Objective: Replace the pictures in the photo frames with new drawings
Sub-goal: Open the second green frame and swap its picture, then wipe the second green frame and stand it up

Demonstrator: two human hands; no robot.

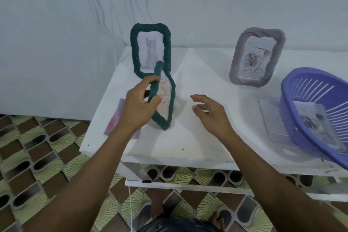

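Your left hand (140, 103) grips the rim of the green frame (164, 124), standing it on edge on the desk (197, 137), turned sideways, probably to reach its back. Your right hand (211, 113) hovers just beside it, fingers loosely spread, holding nothing. The purple basket (293, 88) likely holds the new drawings.

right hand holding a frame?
No, the right hand hovers open above the white table, while the left hand grips the nearer dark green frame.
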